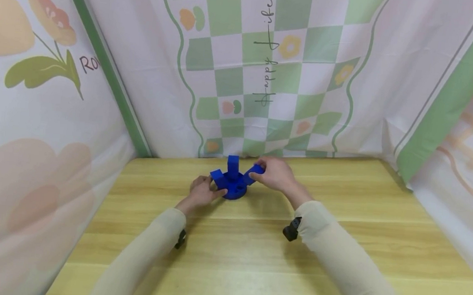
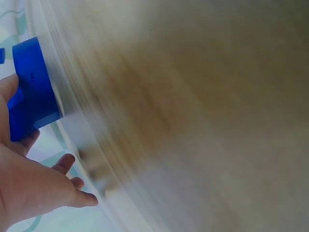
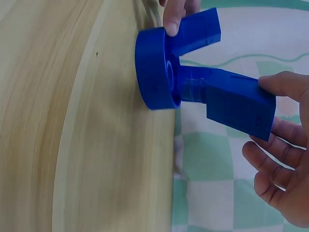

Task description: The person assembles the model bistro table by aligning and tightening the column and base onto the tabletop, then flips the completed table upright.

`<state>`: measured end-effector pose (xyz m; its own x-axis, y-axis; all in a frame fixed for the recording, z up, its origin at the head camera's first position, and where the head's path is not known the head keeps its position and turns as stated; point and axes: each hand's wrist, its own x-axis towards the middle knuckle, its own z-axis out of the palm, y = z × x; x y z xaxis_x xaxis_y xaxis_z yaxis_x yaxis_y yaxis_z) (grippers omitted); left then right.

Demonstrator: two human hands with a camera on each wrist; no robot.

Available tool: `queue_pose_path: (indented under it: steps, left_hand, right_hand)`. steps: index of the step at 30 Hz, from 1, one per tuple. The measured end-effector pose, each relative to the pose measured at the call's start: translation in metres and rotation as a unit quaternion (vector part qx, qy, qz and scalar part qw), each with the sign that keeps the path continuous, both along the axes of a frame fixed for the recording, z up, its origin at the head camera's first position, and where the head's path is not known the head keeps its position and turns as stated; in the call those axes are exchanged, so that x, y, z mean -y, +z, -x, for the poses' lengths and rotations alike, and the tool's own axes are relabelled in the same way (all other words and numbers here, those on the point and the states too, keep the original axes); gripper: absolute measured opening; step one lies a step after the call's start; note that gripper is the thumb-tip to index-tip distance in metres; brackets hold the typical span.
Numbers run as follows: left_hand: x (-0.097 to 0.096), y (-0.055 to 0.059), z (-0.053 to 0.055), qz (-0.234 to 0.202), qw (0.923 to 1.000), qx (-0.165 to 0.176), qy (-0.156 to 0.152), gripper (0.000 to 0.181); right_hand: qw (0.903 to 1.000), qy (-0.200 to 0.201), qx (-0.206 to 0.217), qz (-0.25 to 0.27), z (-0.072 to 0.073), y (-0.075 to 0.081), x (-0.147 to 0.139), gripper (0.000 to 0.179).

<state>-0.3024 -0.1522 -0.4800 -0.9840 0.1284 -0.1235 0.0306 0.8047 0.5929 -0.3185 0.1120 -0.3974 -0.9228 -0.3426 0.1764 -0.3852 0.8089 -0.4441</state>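
A round blue base [image 1: 235,196] with holes in its top sits on the table near the back edge. My left hand [image 1: 202,192] grips its left side, thumb at the rim and the other fingers behind. A blue block [image 1: 218,178] leans outward there, beside that thumb. An upright blue block [image 1: 233,166] rises at the back of the base. On the right, a tilted blue block [image 3: 239,104] is pinched between thumb and fingers of my right hand [image 1: 277,173]. Its narrower round end meets the base's top in the right wrist view.
The wood-grain table [image 1: 225,260] stretches toward me. Behind it hangs a green-and-white checked cloth [image 1: 286,76], close to the table's back edge. A floral cloth [image 1: 39,147] borders the left side. Each forearm wears a dark wrist device [image 1: 292,229].
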Motion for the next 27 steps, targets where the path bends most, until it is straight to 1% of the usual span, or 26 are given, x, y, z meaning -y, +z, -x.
queue_pose_path:
  steps: [6,13,20,24,27]
  left_hand:
    - [0.001,0.001,-0.001,-0.011,0.9999,0.002,-0.002,0.089]
    - [0.001,-0.001,-0.001,0.0,1.0,-0.008,-0.003,0.091]
    - [0.001,-0.003,0.0,0.006,0.9999,-0.011,-0.007,0.09]
    - [0.001,-0.002,0.0,0.004,0.9999,-0.013,-0.005,0.09]
    - [0.001,-0.002,0.0,0.0,0.9999,-0.015,-0.002,0.091]
  right_hand:
    - [0.9998,0.012,0.003,-0.013,-0.001,0.0,0.011,0.05]
    - [0.9994,0.026,0.004,-0.025,0.0,-0.003,0.019,0.051]
    - [0.9977,0.037,-0.012,-0.055,0.004,-0.011,0.025,0.047]
    - [0.9977,0.037,-0.013,-0.056,0.006,-0.01,0.028,0.047]
    - [0.9969,0.037,-0.014,-0.068,0.006,-0.009,0.031,0.046]
